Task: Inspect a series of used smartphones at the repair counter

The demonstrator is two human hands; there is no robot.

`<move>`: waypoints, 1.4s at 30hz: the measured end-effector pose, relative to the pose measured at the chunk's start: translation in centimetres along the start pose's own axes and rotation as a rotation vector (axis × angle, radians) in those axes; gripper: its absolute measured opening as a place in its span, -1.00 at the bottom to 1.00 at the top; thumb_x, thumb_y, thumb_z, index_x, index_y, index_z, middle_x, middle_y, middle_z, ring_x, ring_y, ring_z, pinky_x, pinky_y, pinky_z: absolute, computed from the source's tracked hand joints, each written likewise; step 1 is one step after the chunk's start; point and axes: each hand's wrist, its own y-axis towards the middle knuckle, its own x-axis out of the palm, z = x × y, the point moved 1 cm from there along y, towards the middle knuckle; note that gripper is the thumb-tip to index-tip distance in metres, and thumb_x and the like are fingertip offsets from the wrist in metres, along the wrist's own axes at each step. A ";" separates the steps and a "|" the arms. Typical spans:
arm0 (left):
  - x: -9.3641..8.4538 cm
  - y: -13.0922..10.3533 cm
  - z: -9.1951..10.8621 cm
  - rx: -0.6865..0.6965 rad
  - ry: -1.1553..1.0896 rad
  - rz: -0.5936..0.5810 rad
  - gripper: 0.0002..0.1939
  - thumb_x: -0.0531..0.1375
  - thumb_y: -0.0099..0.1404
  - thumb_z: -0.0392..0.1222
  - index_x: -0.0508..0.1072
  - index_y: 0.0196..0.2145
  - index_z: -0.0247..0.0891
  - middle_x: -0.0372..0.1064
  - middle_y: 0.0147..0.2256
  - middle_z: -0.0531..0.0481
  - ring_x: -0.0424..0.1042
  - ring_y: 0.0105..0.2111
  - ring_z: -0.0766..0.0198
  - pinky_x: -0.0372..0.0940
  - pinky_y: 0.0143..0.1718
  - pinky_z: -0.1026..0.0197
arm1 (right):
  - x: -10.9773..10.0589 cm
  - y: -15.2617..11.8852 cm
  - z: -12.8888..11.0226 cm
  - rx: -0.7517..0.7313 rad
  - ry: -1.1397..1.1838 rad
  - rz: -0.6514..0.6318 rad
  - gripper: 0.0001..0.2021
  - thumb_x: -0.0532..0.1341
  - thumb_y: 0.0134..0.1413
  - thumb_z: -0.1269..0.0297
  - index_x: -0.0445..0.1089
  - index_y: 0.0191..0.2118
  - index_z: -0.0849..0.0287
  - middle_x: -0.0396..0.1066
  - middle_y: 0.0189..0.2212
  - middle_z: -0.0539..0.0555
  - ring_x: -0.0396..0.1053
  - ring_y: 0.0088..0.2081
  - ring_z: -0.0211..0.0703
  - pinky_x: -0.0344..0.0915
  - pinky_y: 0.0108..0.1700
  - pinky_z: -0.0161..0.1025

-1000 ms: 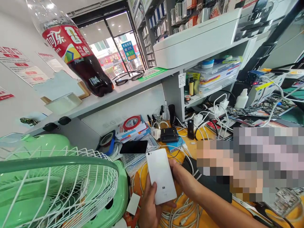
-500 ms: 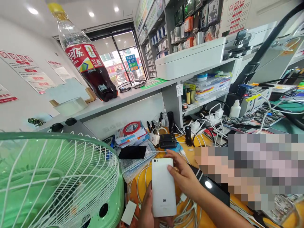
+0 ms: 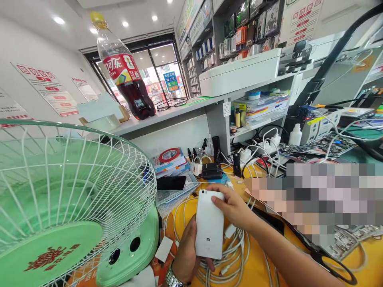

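A white smartphone with a Mi logo is held back side up, over the yellow desk top. My left hand, a metal watch on its wrist, wraps the phone's lower left side from beneath. At the upper right corner my right hand grips the phone, thumb on the back and fingers around the top edge. Coiled white cables lie below and to the right of it. A white charger block sits left of my left hand.
A green fan fills the left side. Behind the phone are a dark-screened phone, a red tape roll and a black box. Scissors lie at right. A cola bottle stands on the shelf.
The view has shifted, bringing more of the fan and my left wrist with the watch into sight. The phone stays in both hands; my right fingers sit closer around its top corner.
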 end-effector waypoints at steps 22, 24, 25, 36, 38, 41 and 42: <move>-0.1 0.6 0.5 -0.059 -0.156 0.089 -0.43 0.03 0.33 0.22 0.35 0.08 -0.24 0.52 -0.30 -0.17 0.52 -0.40 0.08 0.33 -0.69 0.28 | 2.6 -0.2 1.7 0.178 0.425 0.139 -0.39 0.24 0.06 0.08 0.14 0.23 0.03 0.47 -0.09 0.11 0.43 -0.14 -0.03 0.35 -0.09 -0.09; -0.1 0.7 0.7 -0.064 -0.236 0.094 -0.49 0.03 0.35 0.18 0.42 0.02 -0.25 0.53 -0.28 -0.16 0.53 -0.36 0.07 0.35 -0.65 0.27 | 3.2 -0.2 2.0 0.204 0.519 0.108 -0.36 0.25 0.03 0.09 0.11 0.23 0.02 0.47 -0.06 0.11 0.44 -0.16 -0.04 0.34 -0.09 -0.09; -0.1 0.8 0.8 -0.065 -0.262 0.105 -0.52 0.03 0.36 0.15 0.44 0.00 -0.25 0.54 -0.27 -0.15 0.53 -0.36 0.07 0.36 -0.65 0.26 | 3.4 -0.2 2.1 0.206 0.539 0.091 -0.36 0.26 0.02 0.10 0.11 0.22 0.02 0.46 -0.03 0.11 0.44 -0.15 -0.05 0.34 -0.09 -0.09; 0.3 0.5 1.1 -0.071 -0.191 0.163 -0.52 -0.04 0.41 0.05 0.48 -0.04 -0.36 0.55 -0.34 -0.18 0.53 -0.37 0.01 0.41 -0.62 0.13 | 3.8 -0.7 2.0 0.159 0.445 0.032 -0.24 0.23 0.09 0.11 -0.09 0.35 0.10 0.33 0.15 0.17 0.35 0.05 0.01 0.23 0.08 -0.03; 0.3 0.5 1.2 -0.081 -0.190 0.165 -0.51 -0.06 0.41 0.05 0.48 -0.05 -0.37 0.55 -0.33 -0.19 0.52 -0.37 0.02 0.42 -0.59 0.12 | 3.8 -0.7 1.9 0.143 0.432 0.025 -0.24 0.21 0.10 0.10 -0.10 0.35 0.12 0.28 0.19 0.19 0.33 0.08 0.01 0.21 0.12 -0.02; 0.2 0.5 1.1 -0.093 -0.198 0.178 -0.51 -0.06 0.41 0.04 0.48 -0.05 -0.37 0.56 -0.29 -0.20 0.51 -0.37 0.03 0.42 -0.58 0.10 | 3.7 -0.7 1.8 0.133 0.393 0.024 -0.24 0.20 0.11 0.10 -0.10 0.36 0.14 0.31 0.17 0.20 0.34 0.07 0.02 0.20 0.14 0.01; 0.1 0.4 1.1 -0.093 -0.199 0.178 -0.51 -0.06 0.41 0.04 0.48 -0.05 -0.37 0.56 -0.28 -0.21 0.51 -0.37 0.03 0.42 -0.57 0.10 | 3.7 -0.7 1.8 0.129 0.382 0.025 -0.24 0.20 0.11 0.10 -0.09 0.36 0.13 0.32 0.16 0.19 0.35 0.06 0.02 0.20 0.14 0.02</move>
